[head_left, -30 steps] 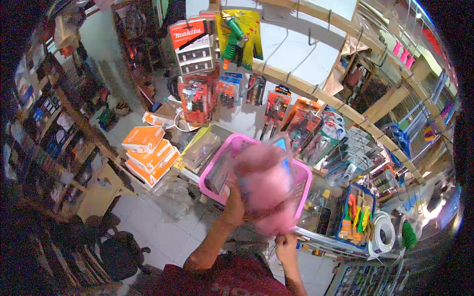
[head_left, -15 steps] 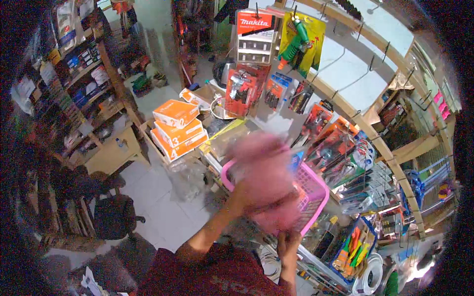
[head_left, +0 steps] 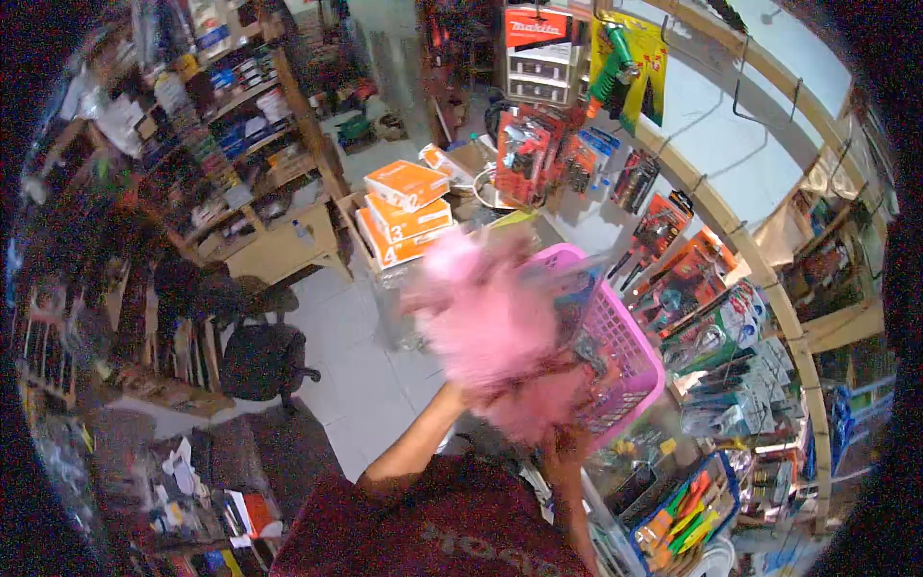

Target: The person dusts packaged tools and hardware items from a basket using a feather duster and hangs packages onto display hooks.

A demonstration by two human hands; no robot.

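Observation:
A crumpled pink cloth, blurred by motion, hangs in the air in front of me between my two hands. At its lower left edge is my left hand, with the fingers hidden in the folds as it holds the cloth. My right hand grips the lower right end of the cloth. Just behind and to the right stands a pink plastic basket, partly covered by the cloth. Packaged items lie inside the basket; their kind is unclear.
Orange and white boxes are stacked beyond the cloth. Packaged tools hang from a rack on the right. A pack of colourful-handled tools lies near the basket. A black chair stands left on the tiled floor.
The view has swung left, so the surroundings sit further right. The pink cloth has shifted left off part of the basket and spread out, with both hands still on it.

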